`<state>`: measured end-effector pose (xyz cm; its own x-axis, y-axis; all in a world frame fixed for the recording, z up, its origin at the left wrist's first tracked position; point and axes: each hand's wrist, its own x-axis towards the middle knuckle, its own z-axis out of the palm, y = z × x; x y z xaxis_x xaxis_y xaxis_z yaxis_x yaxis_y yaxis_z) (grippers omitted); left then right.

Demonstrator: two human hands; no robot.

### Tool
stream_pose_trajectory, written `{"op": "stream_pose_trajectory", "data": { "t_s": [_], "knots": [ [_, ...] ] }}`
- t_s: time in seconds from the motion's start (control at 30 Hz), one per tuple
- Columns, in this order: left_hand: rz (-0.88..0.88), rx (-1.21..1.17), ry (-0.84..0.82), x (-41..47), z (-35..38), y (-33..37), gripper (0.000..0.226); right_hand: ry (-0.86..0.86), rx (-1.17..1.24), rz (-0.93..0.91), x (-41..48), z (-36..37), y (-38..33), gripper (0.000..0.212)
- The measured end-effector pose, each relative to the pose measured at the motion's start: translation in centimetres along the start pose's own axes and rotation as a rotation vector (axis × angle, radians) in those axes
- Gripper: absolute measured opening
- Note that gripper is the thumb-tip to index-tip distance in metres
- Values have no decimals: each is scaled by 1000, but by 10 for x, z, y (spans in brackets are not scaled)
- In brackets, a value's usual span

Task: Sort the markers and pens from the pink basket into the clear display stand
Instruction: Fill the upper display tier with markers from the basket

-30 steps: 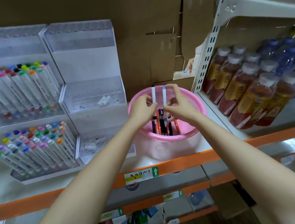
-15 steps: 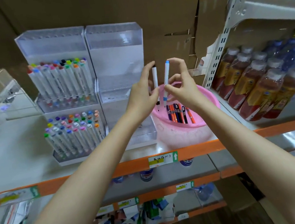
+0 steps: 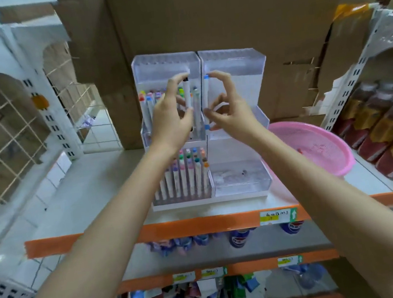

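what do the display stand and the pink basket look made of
Display stand: clear rigid plastic, probably acrylic, glossy; markers show through its walls. Pink basket: thin moulded plastic, faintly shiny, seemingly finely perforated, though blur leaves that open.

Packed markers (image 3: 184, 175) beside vacant stand compartment (image 3: 241, 179)

no wording reads clearly. the white and yellow paper shelf label (image 3: 278, 216) on the orange metal shelf rail (image 3: 176, 228) shows a green up-arrow and blurred, illegible handwriting.
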<state>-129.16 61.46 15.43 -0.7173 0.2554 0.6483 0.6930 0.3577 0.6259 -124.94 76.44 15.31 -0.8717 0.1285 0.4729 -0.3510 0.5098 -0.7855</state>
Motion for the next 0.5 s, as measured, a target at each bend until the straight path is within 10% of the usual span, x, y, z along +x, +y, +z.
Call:
{"op": "stream_pose_trajectory", "data": {
  "t_s": [0.5],
  "knots": [
    [6, 15, 100, 15, -68, -71, 60, 127, -60, -80, 39, 96, -22, 65]
  ]
}}
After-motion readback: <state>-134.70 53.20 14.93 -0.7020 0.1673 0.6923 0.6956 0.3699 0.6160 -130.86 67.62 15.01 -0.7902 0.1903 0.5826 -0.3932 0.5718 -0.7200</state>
